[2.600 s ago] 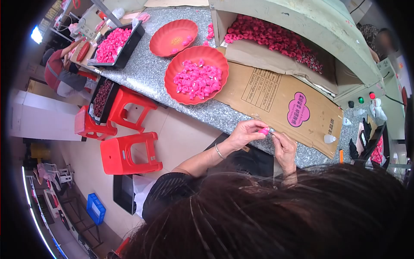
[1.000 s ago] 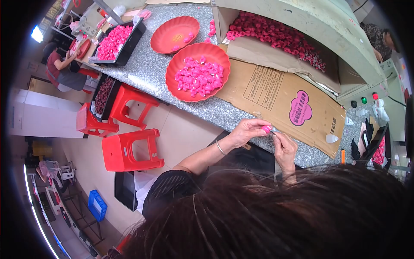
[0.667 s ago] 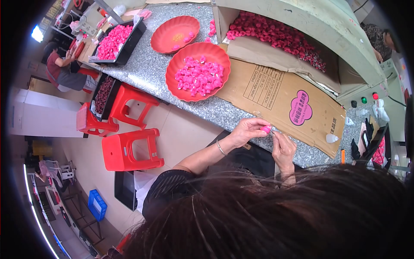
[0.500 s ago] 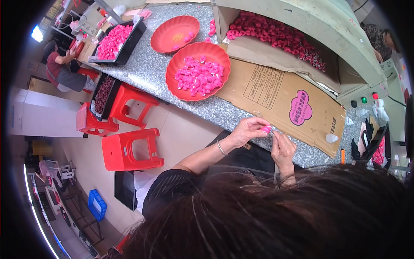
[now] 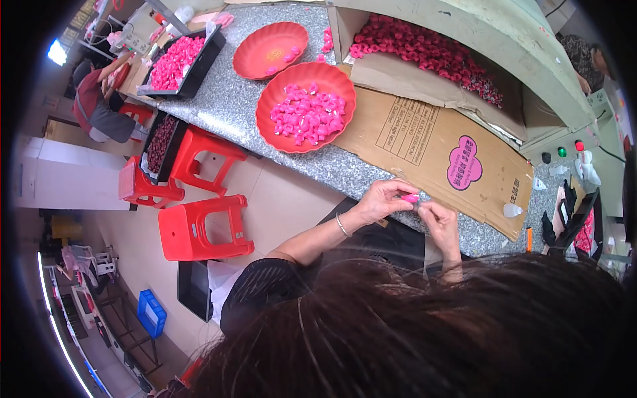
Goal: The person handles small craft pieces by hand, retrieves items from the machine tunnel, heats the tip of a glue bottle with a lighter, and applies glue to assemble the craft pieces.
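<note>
My left hand (image 5: pixel 385 201) pinches a small pink piece (image 5: pixel 411 198) over the front edge of the speckled counter (image 5: pixel 292 171). Close to its right, my right hand (image 5: pixel 439 222) has its fingers pressed together near the piece; what they hold is too small to make out. A red scalloped bowl (image 5: pixel 263 126) full of pink pieces (image 5: pixel 308 114) stands to the upper left. Behind it is a second red bowl (image 5: pixel 265 50) with a few pink pieces. Flattened cardboard (image 5: pixel 398 142) lies beyond my hands.
A pale cabinet (image 5: pixel 458 33) holds many pink pieces. Black tray (image 5: pixel 202 65) with pink pieces is at the counter's left. Red stools (image 5: pixel 182 232) stand on the floor. At right are small bottles (image 5: pixel 512 210) and another tray. Co-workers (image 5: pixel 99 106) are at far left and upper right.
My right hand has shifted slightly and its fingers are nearer the pink piece. The co-worker at far left has leaned and stretched an arm forward. The view has moved slightly.
</note>
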Demonstrator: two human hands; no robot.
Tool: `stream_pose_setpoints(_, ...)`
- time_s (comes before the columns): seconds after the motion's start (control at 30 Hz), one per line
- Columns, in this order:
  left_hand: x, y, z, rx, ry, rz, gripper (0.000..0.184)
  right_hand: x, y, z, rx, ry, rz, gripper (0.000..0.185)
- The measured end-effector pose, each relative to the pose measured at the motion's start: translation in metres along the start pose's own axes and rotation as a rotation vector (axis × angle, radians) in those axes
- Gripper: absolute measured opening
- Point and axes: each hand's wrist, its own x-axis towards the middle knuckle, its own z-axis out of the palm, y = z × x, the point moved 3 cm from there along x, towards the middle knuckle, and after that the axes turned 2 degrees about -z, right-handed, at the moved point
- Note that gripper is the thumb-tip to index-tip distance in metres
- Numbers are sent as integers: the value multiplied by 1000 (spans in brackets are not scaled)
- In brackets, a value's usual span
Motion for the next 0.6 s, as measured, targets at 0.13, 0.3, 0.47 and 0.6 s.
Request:
stream_pose_setpoints(0.13, 2, -1, -6, -46, 25, -39, 30, -7, 3, -1, 150, -171, 67, 9)
stream_pose_setpoints(0.3, 1, -1, -4, -111, 19, -71, 30, -9, -6, 2, -103, 92, -118, 5)
stream_pose_setpoints(0.47, 2, -2, -2, -146, -9, -54, 30, -7, -21, 5, -354, 162, -331, 9)
stream_pose_setpoints(0.6, 2, -4, -4, -155, -10, -43, 29, -8, -22, 9, -421, 188, -416, 13)
